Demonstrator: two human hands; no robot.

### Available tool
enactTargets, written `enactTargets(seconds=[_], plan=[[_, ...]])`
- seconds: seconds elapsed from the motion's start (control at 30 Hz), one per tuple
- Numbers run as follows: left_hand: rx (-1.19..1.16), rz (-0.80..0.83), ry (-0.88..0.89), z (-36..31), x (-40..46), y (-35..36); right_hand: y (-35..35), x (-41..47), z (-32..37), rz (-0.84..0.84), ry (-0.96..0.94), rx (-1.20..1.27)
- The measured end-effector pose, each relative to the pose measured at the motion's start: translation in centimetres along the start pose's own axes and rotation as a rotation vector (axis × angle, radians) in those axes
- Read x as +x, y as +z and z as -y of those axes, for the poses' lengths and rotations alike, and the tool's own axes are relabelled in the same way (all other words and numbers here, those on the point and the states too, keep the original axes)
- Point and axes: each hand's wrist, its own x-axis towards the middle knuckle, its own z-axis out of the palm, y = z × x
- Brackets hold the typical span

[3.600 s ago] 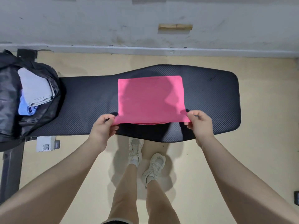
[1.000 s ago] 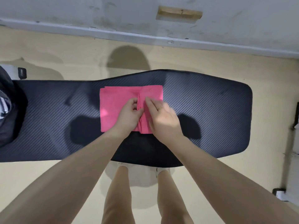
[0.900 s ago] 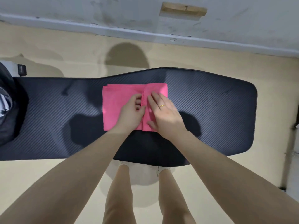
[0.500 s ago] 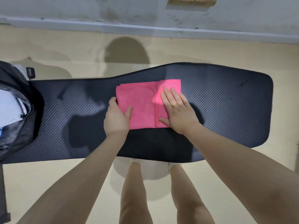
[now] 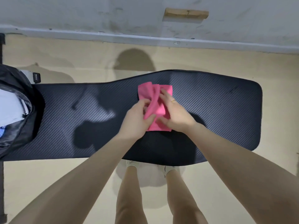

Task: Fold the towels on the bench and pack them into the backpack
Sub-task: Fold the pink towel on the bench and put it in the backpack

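Observation:
A pink towel [image 5: 159, 107], folded to a narrow strip, lies on the middle of the black padded bench [image 5: 210, 110]. My left hand [image 5: 137, 120] grips the towel's left flap and holds it raised over the rest. My right hand [image 5: 176, 113], with a ring on one finger, lies flat with spread fingers on the towel's right half. A black backpack [image 5: 17, 113] stands open at the bench's left end, with a pale folded towel [image 5: 9, 107] and a bit of blue cloth inside.
The bench runs left to right over a beige floor, with a grey wall and skirting behind it. My legs and white shoes [image 5: 168, 170] stand at the bench's near edge. A dark metal frame post [image 5: 1, 183] rises at the far left.
My left hand has lifted the towel's left part and brought it rightward over the middle, so the towel is narrower. My right hand stays pressed on the right part.

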Motion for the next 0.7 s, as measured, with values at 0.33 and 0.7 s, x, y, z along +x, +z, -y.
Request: enactTargets(seconds=[0.33, 0.7], plan=[[0.234, -0.038, 0.135, 0.2, 0.9, 7.6, -1.7, -3.6, -3.0, -0.109, -0.269, -0.454], [0.744, -0.206, 0.386, 7.9, -2.1, 9.8, -3.2, 1.7, -6.3, 0.073, -0.508, -0.868]])
